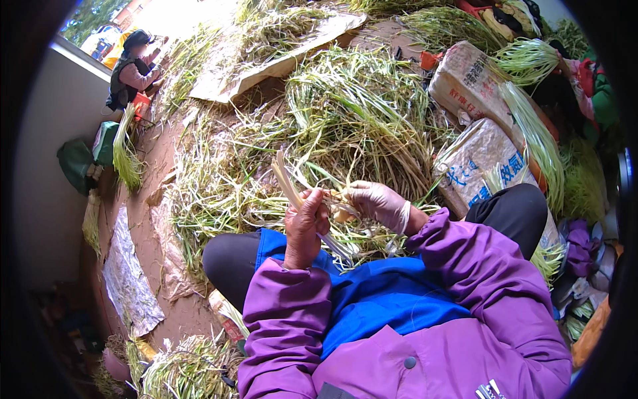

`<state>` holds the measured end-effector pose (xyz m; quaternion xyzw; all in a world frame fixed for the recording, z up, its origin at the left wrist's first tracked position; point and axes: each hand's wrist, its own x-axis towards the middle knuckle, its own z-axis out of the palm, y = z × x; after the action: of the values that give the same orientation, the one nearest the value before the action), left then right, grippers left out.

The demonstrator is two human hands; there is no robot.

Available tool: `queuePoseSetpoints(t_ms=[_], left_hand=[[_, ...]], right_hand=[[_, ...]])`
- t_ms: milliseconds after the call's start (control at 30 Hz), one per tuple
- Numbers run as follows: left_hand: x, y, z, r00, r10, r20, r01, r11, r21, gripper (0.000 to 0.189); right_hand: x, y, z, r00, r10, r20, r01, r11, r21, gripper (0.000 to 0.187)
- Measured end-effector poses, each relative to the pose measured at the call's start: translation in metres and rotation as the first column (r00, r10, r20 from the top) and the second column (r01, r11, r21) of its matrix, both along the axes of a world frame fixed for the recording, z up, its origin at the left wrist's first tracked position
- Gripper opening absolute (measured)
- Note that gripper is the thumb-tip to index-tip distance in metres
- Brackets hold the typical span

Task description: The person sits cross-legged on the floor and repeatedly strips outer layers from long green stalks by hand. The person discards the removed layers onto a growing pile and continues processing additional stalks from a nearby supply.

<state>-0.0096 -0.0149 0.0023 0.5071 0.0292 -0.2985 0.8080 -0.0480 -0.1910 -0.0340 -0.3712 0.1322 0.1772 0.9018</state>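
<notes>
My bare left hand [305, 224] is closed around a small bunch of pale plant stalks [286, 182], which stick out above and below the fist. Close by on the right, my right hand [376, 202], in a thin whitish glove, pinches thin yellowish leaf strands at the side of that bunch. Exactly which strands its fingers hold is partly hidden. Both hands are above my lap, over a blue apron [389, 294]. Just beyond them lies a large heap of long green and dried yellow leafy stalks [359, 109].
Printed woven sacks [486, 159] lie at the right, with a pale green stalk bundle [536, 139] over them. A person [132, 72] crouches at the upper left; another person's sleeve [583, 90] shows at the right. A plastic sheet [129, 279] lies on the floor at left.
</notes>
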Motion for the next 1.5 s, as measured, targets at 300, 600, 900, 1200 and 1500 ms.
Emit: queuePoseSetpoints(t_ms=[300, 600, 900, 1200, 1500], left_hand=[[0.019, 0.014, 0.0, 0.933, 0.359, -0.039, -0.354, 0.888, -0.295, 0.024], [0.039, 0.056, 0.021, 0.854, 0.516, 0.058, -0.485, 0.833, -0.265, 0.025], [0.049, 0.09, 0.038, 0.718, 0.695, -0.033, -0.677, 0.687, -0.264, 0.021], [0.039, 0.066, 0.026, 0.801, 0.593, 0.088, -0.567, 0.797, -0.207, 0.021], [0.025, 0.037, 0.017, 0.903, 0.421, 0.082, -0.408, 0.902, -0.14, 0.023]], right_hand=[[0.021, -0.046, -0.002, 0.851, -0.503, -0.151, 0.512, 0.859, 0.022, 0.02], [0.017, -0.152, -0.048, 0.657, -0.752, 0.046, 0.742, 0.635, -0.217, 0.011], [-0.016, -0.276, -0.094, 0.442, -0.889, 0.118, 0.836, 0.36, -0.414, 0.025], [0.019, -0.09, -0.044, 0.974, 0.2, 0.106, 0.038, 0.317, -0.948, 0.03], [0.032, 0.026, 0.04, 0.788, 0.415, 0.455, 0.41, 0.198, -0.89, 0.022]])
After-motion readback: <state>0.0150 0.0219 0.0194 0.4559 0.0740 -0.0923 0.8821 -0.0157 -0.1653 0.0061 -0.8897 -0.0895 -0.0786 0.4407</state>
